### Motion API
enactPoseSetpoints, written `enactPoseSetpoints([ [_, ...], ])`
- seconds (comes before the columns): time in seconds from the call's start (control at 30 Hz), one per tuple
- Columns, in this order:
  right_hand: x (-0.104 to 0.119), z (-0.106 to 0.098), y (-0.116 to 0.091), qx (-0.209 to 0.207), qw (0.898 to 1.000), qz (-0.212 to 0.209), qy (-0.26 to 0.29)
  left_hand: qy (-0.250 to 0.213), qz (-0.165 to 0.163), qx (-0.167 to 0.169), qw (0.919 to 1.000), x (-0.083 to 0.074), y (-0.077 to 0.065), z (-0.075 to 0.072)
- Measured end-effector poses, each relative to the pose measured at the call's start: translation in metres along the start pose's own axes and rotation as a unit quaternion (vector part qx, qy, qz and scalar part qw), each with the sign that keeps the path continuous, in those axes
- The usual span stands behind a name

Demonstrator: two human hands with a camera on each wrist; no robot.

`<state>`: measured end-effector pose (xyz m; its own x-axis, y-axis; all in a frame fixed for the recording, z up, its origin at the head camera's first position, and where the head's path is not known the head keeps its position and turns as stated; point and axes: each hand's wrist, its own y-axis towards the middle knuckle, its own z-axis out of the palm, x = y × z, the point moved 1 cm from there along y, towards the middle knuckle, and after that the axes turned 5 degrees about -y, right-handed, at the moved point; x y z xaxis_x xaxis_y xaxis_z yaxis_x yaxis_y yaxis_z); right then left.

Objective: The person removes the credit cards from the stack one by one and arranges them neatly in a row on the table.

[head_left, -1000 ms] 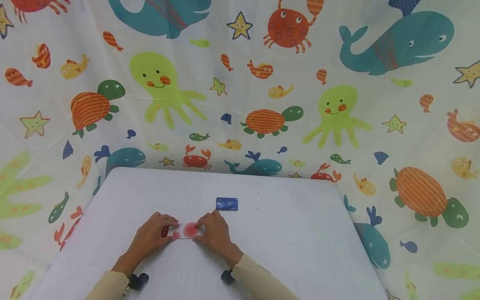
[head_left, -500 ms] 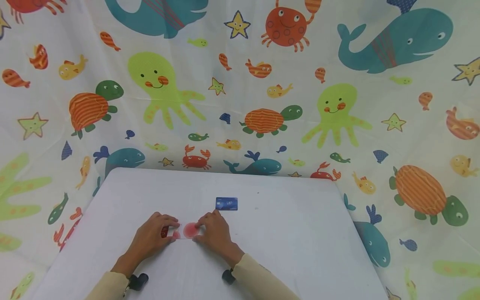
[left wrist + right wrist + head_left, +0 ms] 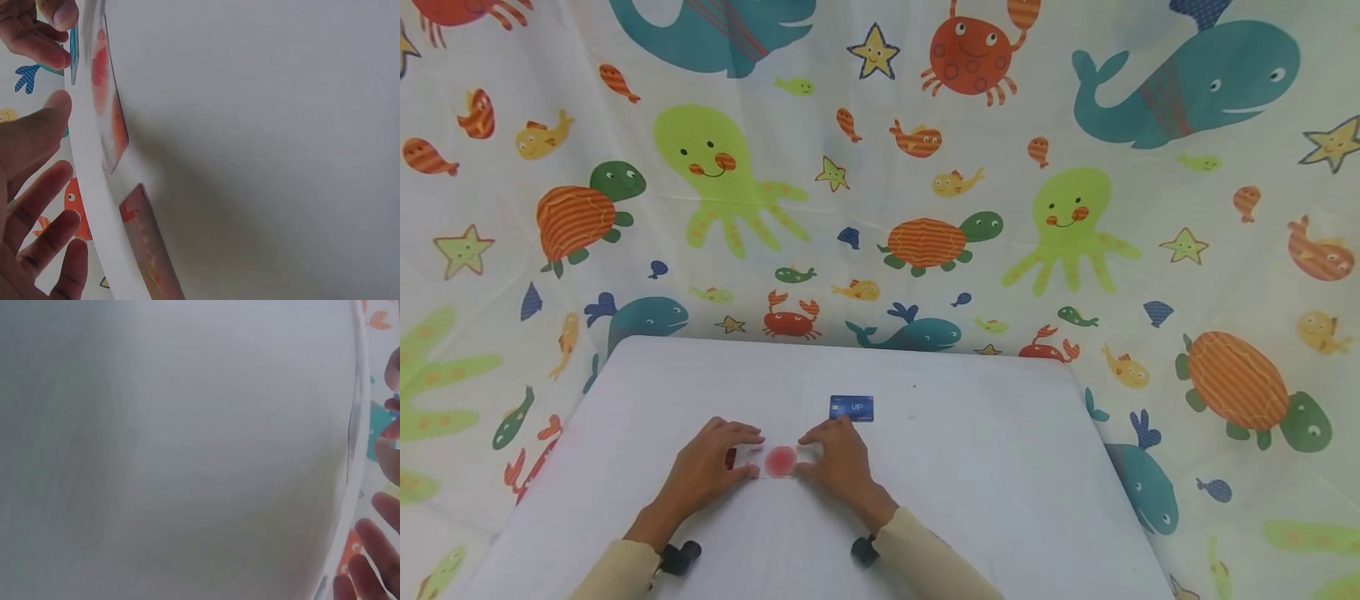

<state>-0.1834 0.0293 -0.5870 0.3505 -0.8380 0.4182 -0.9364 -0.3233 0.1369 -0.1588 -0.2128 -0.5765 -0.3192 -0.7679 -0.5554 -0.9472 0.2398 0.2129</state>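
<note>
A white card with a pink-red circle (image 3: 781, 461) lies flat on the white table, between the two hands. My left hand (image 3: 703, 467) is at its left edge, thumb and fingers spread apart. In the left wrist view, the left fingers (image 3: 47, 231) hold nothing and stand clear of the cards. A red patterned card (image 3: 150, 247) lies beside the white one, largely hidden by my left hand in the head view. My right hand (image 3: 844, 467) is at the white card's right edge, its thumb and forefinger apart; the right wrist view shows its fingers (image 3: 375, 556) loosely spread.
A blue card marked VIP (image 3: 852, 407) lies just beyond my right hand, its lower edge partly covered by the fingers. Behind the white table (image 3: 1000, 467) hangs a curtain (image 3: 865, 200) printed with sea animals.
Both hands have drawn slightly away from the white card, the right one moving right. Their fingers have opened off its edges. The cards have stayed in place.
</note>
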Motion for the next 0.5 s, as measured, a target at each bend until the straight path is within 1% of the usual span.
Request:
enactPoseSetpoints([
  [0.2,-0.009,-0.007,0.000,-0.009,1.000,0.017,0.017,0.001,0.000,-0.003,1.0000,-0.005,0.008,0.003],
  [0.33,-0.016,-0.011,-0.001,-0.015,0.999,0.018,0.030,0.001,0.005,0.002,1.0000,-0.010,0.015,0.005],
  [0.5,-0.021,-0.018,-0.001,-0.019,0.999,0.027,0.039,-0.018,0.009,0.006,0.9998,-0.018,0.021,0.006],
])
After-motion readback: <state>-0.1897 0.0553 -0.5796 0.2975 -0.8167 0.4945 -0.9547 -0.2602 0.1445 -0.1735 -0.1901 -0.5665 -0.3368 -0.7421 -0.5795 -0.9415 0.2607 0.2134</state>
